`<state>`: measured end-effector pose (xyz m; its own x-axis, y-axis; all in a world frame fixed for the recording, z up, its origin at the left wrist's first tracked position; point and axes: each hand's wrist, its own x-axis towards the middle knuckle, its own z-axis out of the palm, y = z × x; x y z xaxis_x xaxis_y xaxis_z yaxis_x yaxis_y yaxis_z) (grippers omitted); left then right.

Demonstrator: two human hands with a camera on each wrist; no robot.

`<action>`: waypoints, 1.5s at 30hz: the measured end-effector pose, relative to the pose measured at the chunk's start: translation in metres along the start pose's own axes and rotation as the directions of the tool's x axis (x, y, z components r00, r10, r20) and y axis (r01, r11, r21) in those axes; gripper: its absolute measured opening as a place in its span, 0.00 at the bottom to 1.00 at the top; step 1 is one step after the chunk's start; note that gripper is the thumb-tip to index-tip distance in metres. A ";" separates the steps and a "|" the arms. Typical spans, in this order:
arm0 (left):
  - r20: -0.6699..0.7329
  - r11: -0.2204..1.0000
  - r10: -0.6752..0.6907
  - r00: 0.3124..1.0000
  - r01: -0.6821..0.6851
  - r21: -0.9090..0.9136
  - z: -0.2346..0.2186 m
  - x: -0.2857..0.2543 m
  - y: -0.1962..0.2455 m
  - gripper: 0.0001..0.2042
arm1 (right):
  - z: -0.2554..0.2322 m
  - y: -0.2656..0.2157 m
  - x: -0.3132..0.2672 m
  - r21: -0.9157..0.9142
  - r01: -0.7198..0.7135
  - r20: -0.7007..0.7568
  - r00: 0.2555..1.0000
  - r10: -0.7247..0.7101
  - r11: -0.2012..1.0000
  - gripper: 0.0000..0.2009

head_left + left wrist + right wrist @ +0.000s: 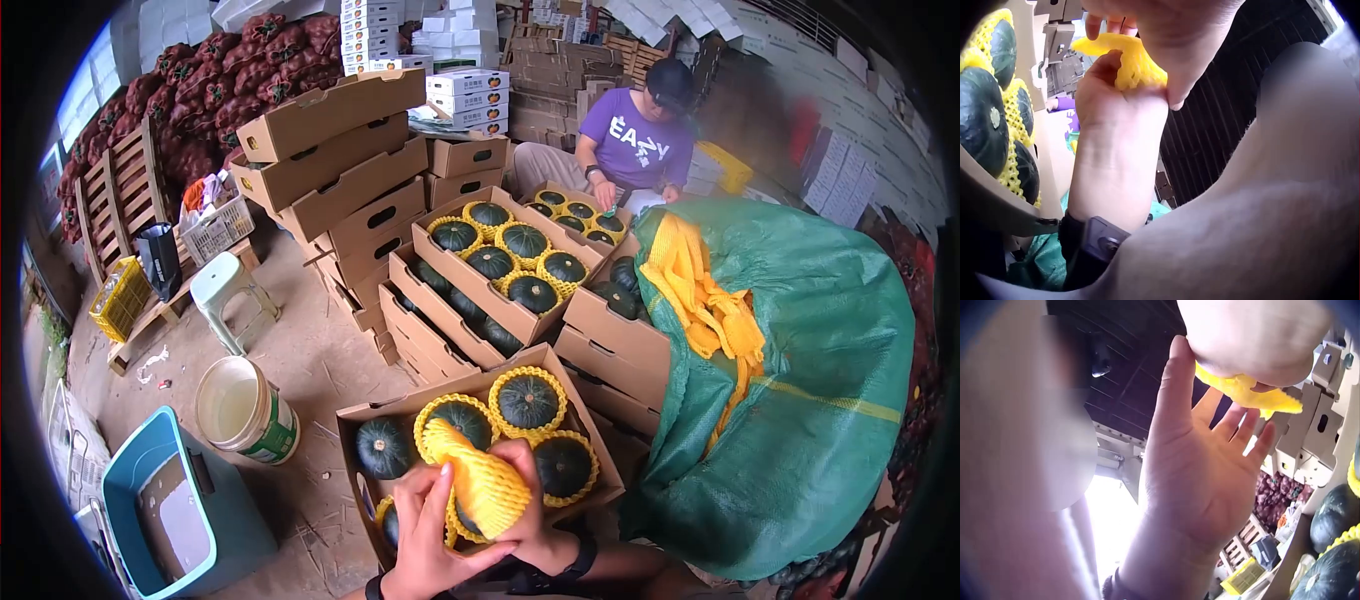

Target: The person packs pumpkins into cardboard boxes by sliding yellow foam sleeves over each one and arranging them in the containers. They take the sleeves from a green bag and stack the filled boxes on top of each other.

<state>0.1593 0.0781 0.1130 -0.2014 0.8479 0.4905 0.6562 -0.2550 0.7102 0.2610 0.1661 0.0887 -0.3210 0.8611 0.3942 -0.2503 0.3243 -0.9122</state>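
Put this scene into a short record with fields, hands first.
Left hand: fingers extended, touching a yellow foam net
Right hand: curled round the net
Nearest box: open cardboard, below the hands, holding dark green pumpkins
Unwrapped pumpkin: back left corner
More nets: at the mouth of a green sack
Floor: stool, bucket, blue tub
Other person: purple shirt, beside another box of pumpkins
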 end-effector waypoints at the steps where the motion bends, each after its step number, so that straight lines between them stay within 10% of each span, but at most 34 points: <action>1: 0.023 0.990 -0.018 1.000 0.022 -0.142 0.002 0.000 -0.007 0.47 | 0.000 0.003 -0.006 0.210 -0.130 0.161 0.982 0.097 0.969 0.16; 2: -0.026 0.999 -0.014 1.000 0.013 -0.052 -0.003 0.000 -0.008 0.38 | 0.001 0.004 -0.008 0.051 -0.123 0.153 0.982 0.114 0.991 0.14; 4: -0.029 0.882 -0.196 0.980 0.163 -0.442 -0.008 -0.006 -0.031 0.23 | -0.012 0.008 -0.004 -0.061 0.000 0.212 0.977 0.013 0.998 0.12; 5: 0.091 0.615 -0.302 0.949 0.267 -0.742 -0.008 -0.010 -0.036 0.19 | -0.013 0.008 0.000 0.023 0.103 0.147 0.983 -0.106 0.994 0.10; 7: 0.417 0.073 -0.242 0.876 0.445 -0.892 -0.016 -0.020 -0.046 0.12 | -0.015 0.017 0.012 0.226 -0.098 -0.012 0.995 0.103 0.969 0.11; 8: 0.515 0.043 -0.303 0.802 0.551 -0.833 -0.017 -0.024 -0.046 0.11 | -0.015 0.019 0.021 0.431 -0.234 -0.023 0.962 0.270 0.872 0.11; 9: 0.515 0.033 -0.418 0.748 0.579 -0.815 -0.020 -0.018 -0.038 0.13 | -0.023 0.014 0.027 0.569 -0.582 0.353 0.811 0.467 0.581 0.12; 10: 0.508 0.020 -0.527 0.681 0.608 -0.794 -0.022 -0.012 -0.032 0.14 | -0.030 0.029 0.026 0.574 -0.813 0.767 0.575 0.284 0.096 0.18; 13: 0.075 0.317 -0.414 0.907 0.220 -0.923 -0.014 -0.003 -0.029 0.20 | -0.047 0.008 0.006 0.610 -0.760 0.692 0.648 0.317 0.222 0.28; 14: -0.122 0.681 -0.252 0.960 0.086 -0.728 -0.016 0.004 -0.013 0.17 | -0.049 0.013 0.008 0.722 -0.685 0.663 0.725 0.185 0.099 0.25; 15: -0.311 0.917 -0.074 0.948 -0.057 -0.394 -0.018 0.010 0.003 0.13 | -0.050 0.010 0.008 0.674 -0.664 0.670 0.734 0.111 0.324 0.25; 16: -0.198 0.982 0.188 0.962 -0.176 0.074 -0.038 0.004 -0.005 0.09 | -0.051 0.007 0.011 0.599 -0.595 0.688 0.725 0.037 0.535 0.26; 17: -0.112 0.959 0.231 0.967 -0.206 0.197 -0.043 -0.002 -0.013 0.10 | -0.055 0.006 0.015 0.399 -0.646 0.810 0.580 0.080 0.650 0.27; 18: -0.169 0.947 0.272 0.947 -0.232 0.223 -0.044 -0.008 -0.018 0.08 | -0.053 0.019 0.007 0.282 -0.617 0.775 0.598 0.204 0.735 0.25; 20: -0.028 0.962 0.123 0.992 -0.126 -0.241 -0.050 -0.005 -0.020 0.06 | -0.039 0.018 0.024 0.588 -0.330 0.403 0.911 0.086 0.738 0.22; 21: 0.081 0.936 0.103 0.991 -0.068 -0.347 -0.051 0.000 -0.019 0.05 | -0.027 -0.002 0.032 0.622 -0.371 0.232 0.928 0.290 0.690 0.18; 23: 0.205 0.913 -0.119 0.972 0.188 -0.362 -0.046 -0.018 -0.039 0.12 | -0.028 -0.012 0.023 0.100 -0.442 0.671 0.691 0.267 0.892 0.18; 25: 0.261 0.661 -0.302 0.917 0.399 -0.636 -0.038 -0.037 -0.066 0.21 | -0.018 -0.038 0.025 -0.471 -0.004 0.840 0.302 0.450 0.882 0.17; 28: 0.509 0.030 -0.021 0.860 0.510 -0.860 -0.049 -0.042 -0.061 0.34 | -0.026 0.000 0.012 0.117 -0.505 0.711 0.643 0.283 0.855 0.15; 32: 0.336 -0.128 0.143 0.931 0.354 -0.926 -0.048 -0.059 -0.049 0.52 | 0.003 0.016 -0.008 0.061 -0.941 0.945 0.163 0.285 0.334 0.14; 35: 0.231 -0.240 0.050 0.972 0.236 -0.942 -0.055 -0.046 -0.032 0.66 | 0.014 0.007 0.039 -0.139 -0.449 0.935 0.233 0.266 0.883 0.13; 36: 0.293 -0.046 -0.188 0.937 0.289 -0.956 -0.064 -0.048 -0.038 0.63 | 0.022 0.000 0.059 -0.161 0.226 0.909 0.413 0.055 0.961 0.16; 38: 0.194 0.010 -0.398 0.897 0.216 -0.976 -0.073 -0.048 -0.046 0.56 | 0.036 0.006 0.090 -0.399 0.416 0.842 0.519 0.147 0.817 0.24; 43: 0.159 0.097 -0.520 0.839 0.243 -0.965 -0.065 -0.070 -0.069 0.47 | 0.107 0.074 0.076 -0.740 0.625 0.610 0.466 0.641 0.250 0.47; 45: 0.153 0.080 -0.559 0.815 0.237 -0.968 -0.063 -0.069 -0.067 0.46 | 0.109 0.080 0.073 -0.774 0.549 0.609 0.513 0.605 0.315 0.47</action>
<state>0.0832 0.0078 0.0632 -0.4195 0.9047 -0.0745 -0.6994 -0.2697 0.6619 0.1176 0.2119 0.0561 -0.8725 0.3993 -0.2817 0.4524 0.8779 -0.1571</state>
